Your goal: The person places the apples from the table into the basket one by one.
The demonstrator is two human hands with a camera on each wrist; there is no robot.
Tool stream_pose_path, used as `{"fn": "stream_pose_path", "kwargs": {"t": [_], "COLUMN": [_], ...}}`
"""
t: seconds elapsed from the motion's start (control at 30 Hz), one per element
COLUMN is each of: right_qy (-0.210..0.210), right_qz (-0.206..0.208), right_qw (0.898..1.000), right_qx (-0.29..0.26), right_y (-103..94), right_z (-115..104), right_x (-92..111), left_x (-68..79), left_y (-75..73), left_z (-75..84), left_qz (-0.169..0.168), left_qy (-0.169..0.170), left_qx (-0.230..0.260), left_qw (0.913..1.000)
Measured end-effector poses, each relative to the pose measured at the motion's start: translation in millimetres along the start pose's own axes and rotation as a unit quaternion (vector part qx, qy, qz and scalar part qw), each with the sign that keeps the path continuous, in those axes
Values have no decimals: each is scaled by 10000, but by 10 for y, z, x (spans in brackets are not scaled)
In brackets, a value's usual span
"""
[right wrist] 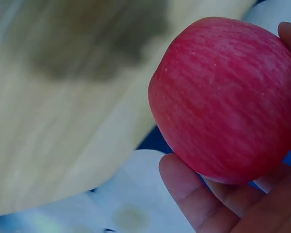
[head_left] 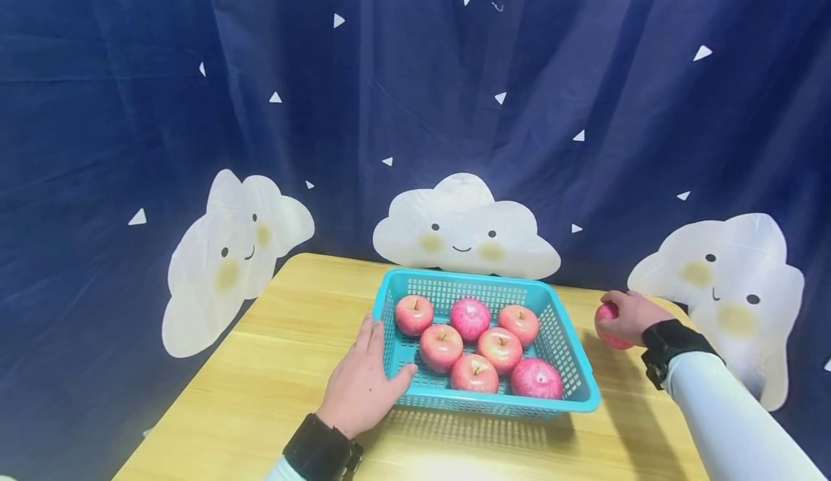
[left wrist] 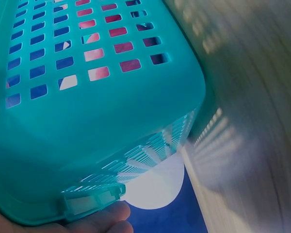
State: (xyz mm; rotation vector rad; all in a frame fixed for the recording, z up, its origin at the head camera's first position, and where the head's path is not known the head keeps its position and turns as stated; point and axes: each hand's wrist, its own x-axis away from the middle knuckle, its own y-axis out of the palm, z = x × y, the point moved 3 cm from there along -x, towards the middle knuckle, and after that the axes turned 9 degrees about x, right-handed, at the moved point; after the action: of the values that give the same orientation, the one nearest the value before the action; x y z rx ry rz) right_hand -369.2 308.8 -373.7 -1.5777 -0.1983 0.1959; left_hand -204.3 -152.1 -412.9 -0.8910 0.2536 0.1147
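Note:
A turquoise plastic basket (head_left: 581,365) with perforated walls stands on the wooden table, holding several pink-red apples (head_left: 499,350). My left hand (head_left: 363,387) grips its near left corner, the thumb over the rim and the fingers along the outer left side. In the left wrist view, fingertips (left wrist: 106,218) touch the rim beside the basket's pierced wall (left wrist: 97,116). To the right of the basket, my right hand (head_left: 639,316) holds another red apple (head_left: 609,326). Fingers and thumb lie around that apple (right wrist: 228,102) in the right wrist view, and it appears raised off the table.
The light wooden table (head_left: 260,380) has its far edge close behind the basket. Beyond it hangs a dark blue curtain (head_left: 415,91) with white triangles and smiling clouds. Shadows of the basket and right arm fall on the tabletop.

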Motion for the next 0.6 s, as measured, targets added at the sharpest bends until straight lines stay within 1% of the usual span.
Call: {"fn": "stream_pose_path", "kwargs": {"t": [0.07,0.2,0.37,0.47,0.6], "right_qy": [29,23,-170,-231,-249], "right_qz": [-23,10,130,250,304], "right_qw": [10000,9999,9996,9994,9991], "right_qx": [-67,-171,-156,-106,-167], "right_y": [-79,-238,-375,-435,-525], "right_z": [-85,-301,-597,-722,-845], "right_x": [-6,-2,-10,-8,22], "left_x": [-1,0,0,0,-1], "left_y": [4,3,4,10,11], "left_z": [-2,-6,-14,-14,-14], "left_qz": [-11,29,52,39,23], "left_qy": [-33,17,20,6,-7], "left_qx": [-4,1,4,12,21], "left_qw": [10000,10000,10000,10000,10000]}}
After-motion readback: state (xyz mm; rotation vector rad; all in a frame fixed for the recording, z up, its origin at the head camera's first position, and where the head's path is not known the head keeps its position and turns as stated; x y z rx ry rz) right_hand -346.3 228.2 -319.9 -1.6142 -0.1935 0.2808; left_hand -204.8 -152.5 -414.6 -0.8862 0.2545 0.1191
